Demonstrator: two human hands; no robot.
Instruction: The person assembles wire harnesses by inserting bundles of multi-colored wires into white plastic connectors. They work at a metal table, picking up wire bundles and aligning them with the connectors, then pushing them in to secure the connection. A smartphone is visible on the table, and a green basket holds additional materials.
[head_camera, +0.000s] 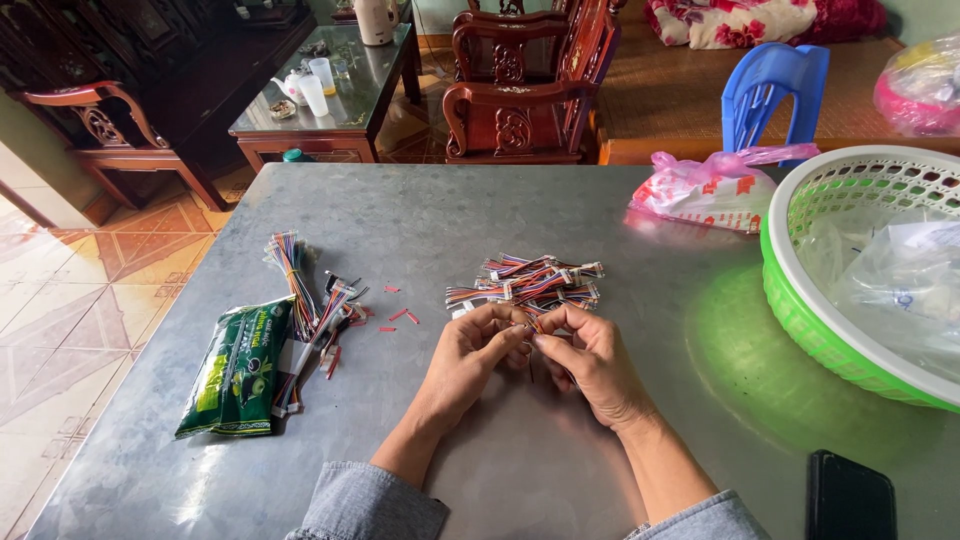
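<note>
Head view: both hands' grip pinching wire over grey table, tiled rm.

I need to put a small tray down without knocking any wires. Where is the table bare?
Bare metal lies behind the wire pile, toward the far edge left of the pink bag, and near the table corner below the green packet. Crowded: around both hands and beside the green basket.

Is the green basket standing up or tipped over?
Upright. The green basket sits flat on the grey table with its white rim facing up, and clear plastic bags lie inside it.
</note>
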